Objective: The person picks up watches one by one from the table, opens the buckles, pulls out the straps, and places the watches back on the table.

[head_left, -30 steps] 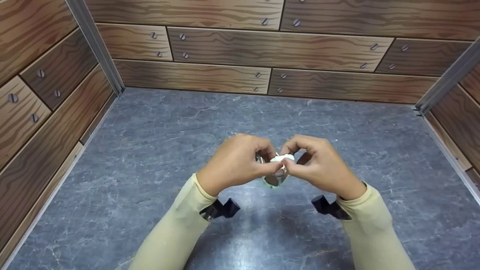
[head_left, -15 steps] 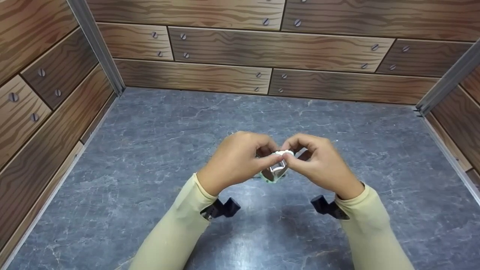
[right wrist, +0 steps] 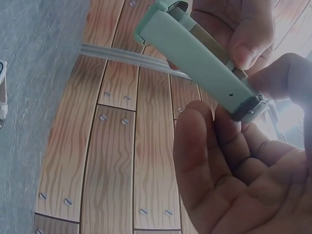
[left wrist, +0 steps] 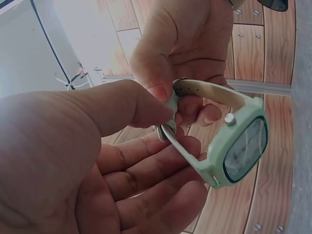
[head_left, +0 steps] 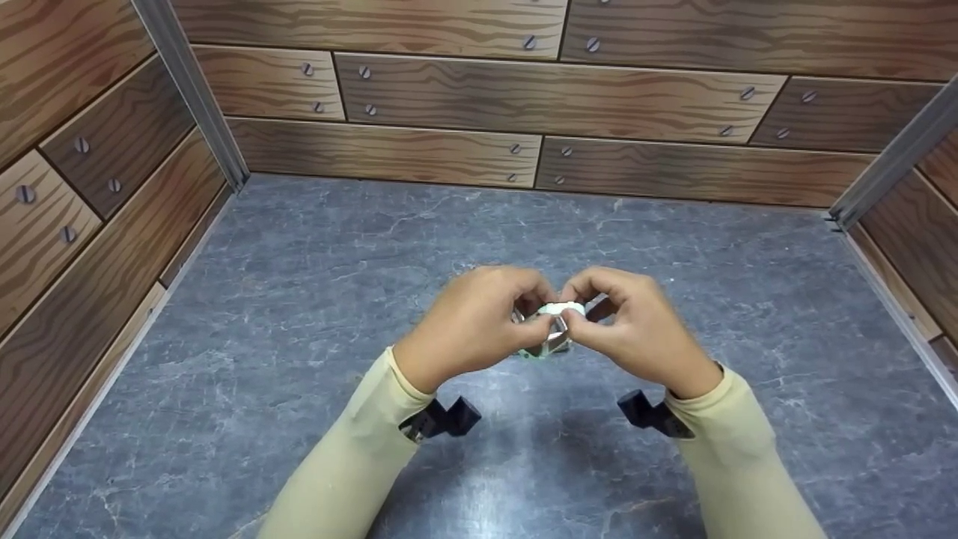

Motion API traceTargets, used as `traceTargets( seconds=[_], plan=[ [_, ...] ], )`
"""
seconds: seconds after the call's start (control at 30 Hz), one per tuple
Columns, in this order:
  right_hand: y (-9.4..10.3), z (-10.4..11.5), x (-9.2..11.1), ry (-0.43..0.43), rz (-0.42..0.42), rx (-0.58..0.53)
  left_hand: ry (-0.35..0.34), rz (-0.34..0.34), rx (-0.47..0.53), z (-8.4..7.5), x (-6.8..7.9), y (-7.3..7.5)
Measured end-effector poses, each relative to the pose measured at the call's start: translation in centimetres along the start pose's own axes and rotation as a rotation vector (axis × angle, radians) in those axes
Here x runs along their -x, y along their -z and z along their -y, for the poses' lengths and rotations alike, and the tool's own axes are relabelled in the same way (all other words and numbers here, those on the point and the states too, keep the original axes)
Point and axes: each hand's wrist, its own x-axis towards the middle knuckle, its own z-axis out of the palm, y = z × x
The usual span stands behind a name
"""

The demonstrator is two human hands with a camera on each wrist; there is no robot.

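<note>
1. Beyond the fingers [left wrist: 139, 107], wood-patterned walls [head_left: 449, 91] dotted with screw heads, with grey metal posts [head_left: 191, 90] running up the corners.
2. Beneath the fingers, a blue-grey marbled desk [head_left: 337, 262], brightest in a patch of glare nearer than the fingers, between the two forearms.
3. Held between the fingers of both hands, above the desk: a pale green watch [left wrist: 214, 163].
4. Left hand [head_left: 479, 322]: fingers clamped on the strap [right wrist: 190, 58] close to its buckle [right wrist: 248, 108], with the remaining fingers loosely bent underneath.
5. Right hand [head_left: 636, 322]: just beside the left one, fingers pinching the same part of the strap, with the lower fingers curved and spread a little below the buckle.
6. From the fingertips, both halves of the strap curving away in a loop, pale green outside and tan inside, with small holes near the pinched end. Impossible to tell, behind the fingers, whether fastened.
7. At the end of the loop away from the fingers, the squarish watch face [left wrist: 246, 152], tilted, with a small round knob [left wrist: 230, 118] on the side.
8. Behind the fingers, pale yellow sleeves [head_left: 337, 457] down to both wrists, and a small black device [head_left: 460, 415] poking inward from each cuff.
</note>
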Motion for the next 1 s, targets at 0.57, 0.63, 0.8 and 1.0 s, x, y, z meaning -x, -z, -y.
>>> traceTargets(
  seconds=[0.57,0.63,0.8,1.0],
  plan=[
    [-0.23,-0.45,-0.25,0.022,0.011,0.028,-0.001,-0.003,-0.104,0.27,-0.04,0.14],
    [-0.22,-0.47,-0.28,0.028,0.016,0.043,-0.022,0.006,-0.128,0.39,-0.03,0.1],
    [-0.08,-0.48,-0.23,0.044,0.019,0.045,-0.101,0.016,-0.152,0.62,0.14,0.04],
    [-0.1,-0.61,-0.22,0.053,0.019,0.027,-0.104,0.027,-0.174,0.84,0.19,-0.12]
  ],
)
